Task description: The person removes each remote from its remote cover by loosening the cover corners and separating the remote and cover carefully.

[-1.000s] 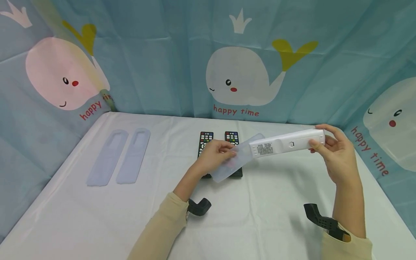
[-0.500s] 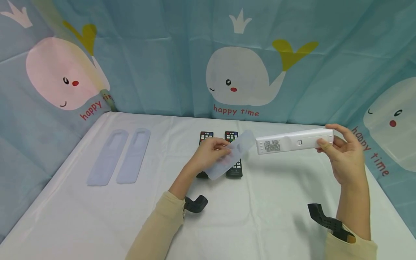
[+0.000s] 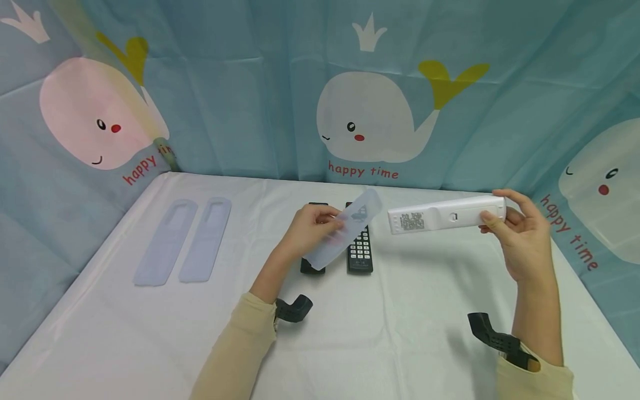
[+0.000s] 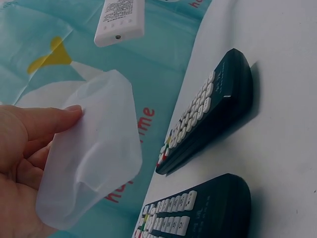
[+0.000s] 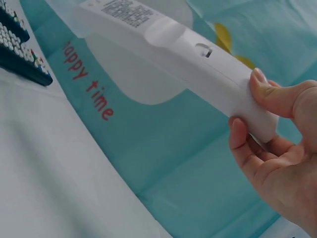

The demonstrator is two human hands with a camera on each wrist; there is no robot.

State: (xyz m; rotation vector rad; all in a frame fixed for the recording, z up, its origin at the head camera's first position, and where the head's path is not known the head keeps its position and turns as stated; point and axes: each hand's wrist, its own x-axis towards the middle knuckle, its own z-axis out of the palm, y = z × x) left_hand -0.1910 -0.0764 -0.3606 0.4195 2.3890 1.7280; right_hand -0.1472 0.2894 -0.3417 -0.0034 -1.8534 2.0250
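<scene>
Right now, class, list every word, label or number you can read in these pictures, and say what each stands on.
"happy time" in red: on the whale backdrop, under each whale.
Printed label on the back of the white remote held by the right hand: too small to read.
Key markings on the black remotes: too small to read.

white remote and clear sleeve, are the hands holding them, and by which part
The right hand holds the white remote by one end. The left hand pinches the clear sleeve near its middle.
</scene>
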